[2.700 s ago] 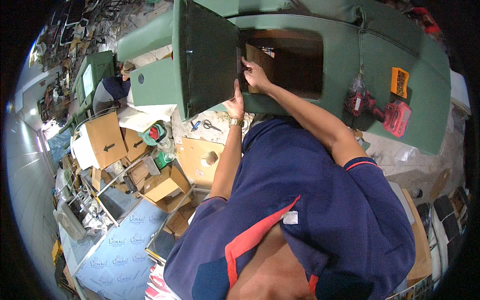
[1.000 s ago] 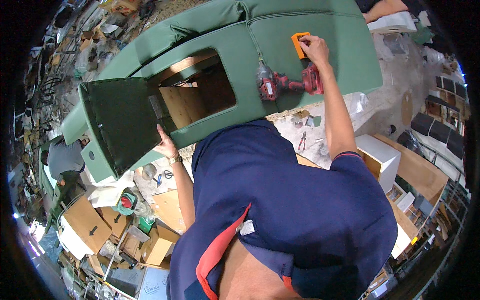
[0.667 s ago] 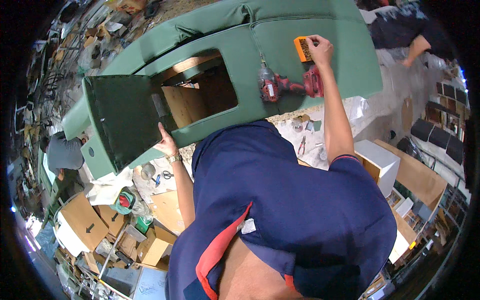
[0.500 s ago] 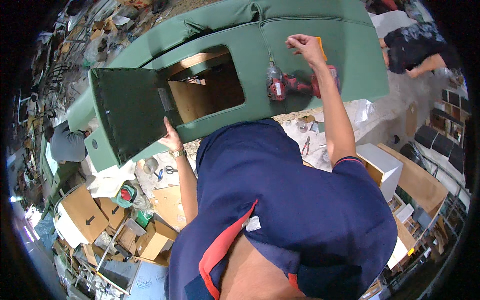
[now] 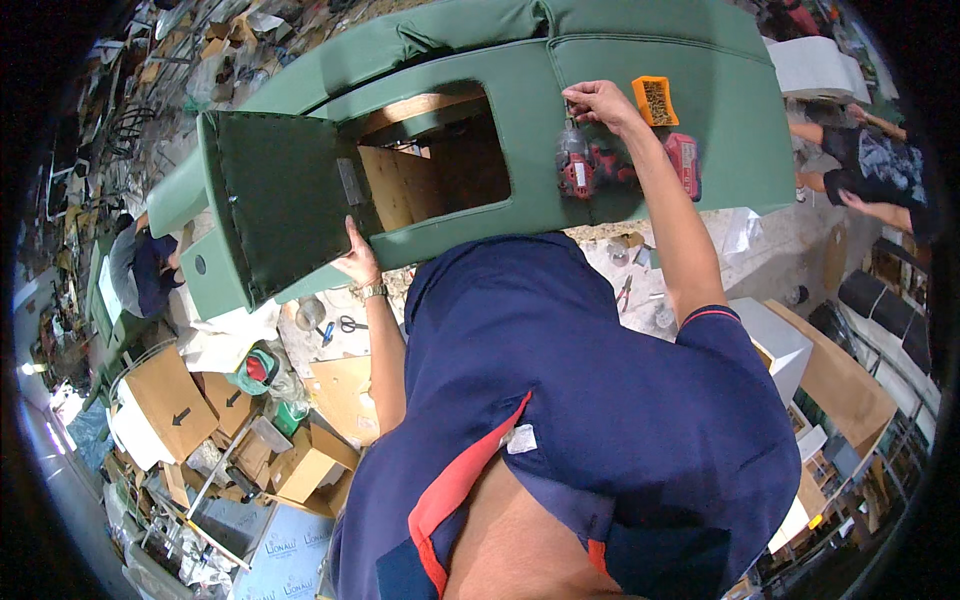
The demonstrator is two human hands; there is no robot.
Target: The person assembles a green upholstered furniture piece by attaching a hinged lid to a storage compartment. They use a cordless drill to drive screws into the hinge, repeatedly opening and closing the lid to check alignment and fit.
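Observation:
A long green upholstered piece of furniture [image 5: 640,70] lies across in front of me, with a rectangular opening showing bare wood inside. A dark-backed padded flap [image 5: 275,200] stands swung out at the opening's left. My left hand [image 5: 358,258] grips the flap's near corner, one finger stretched up along it. On the green surface lies a red and black cordless driver [image 5: 576,172], its bit pointing away from me. My right hand [image 5: 600,103] has its fingertips pinched together at the bit's tip; whatever is between them is too small to make out.
An orange tray of screws [image 5: 655,102] sits beyond my right wrist. Below lie scissors [image 5: 350,324], pliers [image 5: 625,293] and cardboard boxes [image 5: 170,400]. One person [image 5: 880,165] is at the far right, another [image 5: 140,265] at the left.
My right hand has come down to the driver's bit, its fingers closing there. The orange tray shows more fully. My left hand stays at the flap while the whole view has shifted slightly.

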